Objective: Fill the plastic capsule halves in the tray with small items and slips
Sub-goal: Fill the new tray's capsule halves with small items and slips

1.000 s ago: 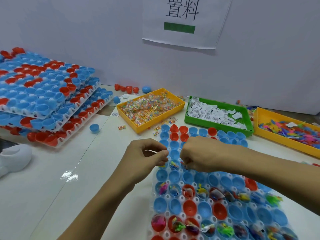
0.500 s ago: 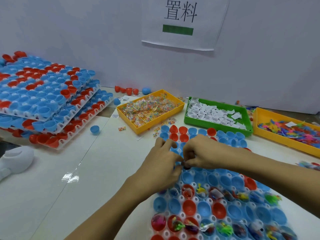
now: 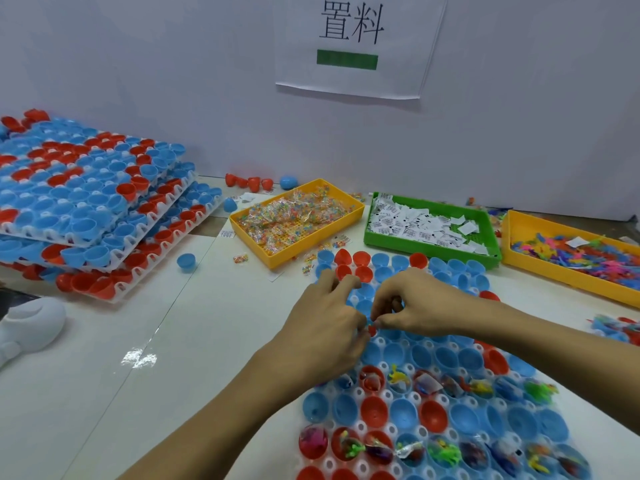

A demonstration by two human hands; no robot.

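Your left hand (image 3: 325, 327) and right hand (image 3: 412, 306) meet fingertip to fingertip, pinching a small red item (image 3: 372, 330) together above the white plastic tray of red and blue capsule halves (image 3: 408, 398) on the white table (image 3: 104, 375).

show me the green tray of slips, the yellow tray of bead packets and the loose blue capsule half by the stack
green tray (image 3: 429, 250): head view, on its near front wall.
yellow tray of bead packets (image 3: 277, 260): head view, on its near corner wall.
loose blue capsule half (image 3: 186, 262): head view, on its outer shell.
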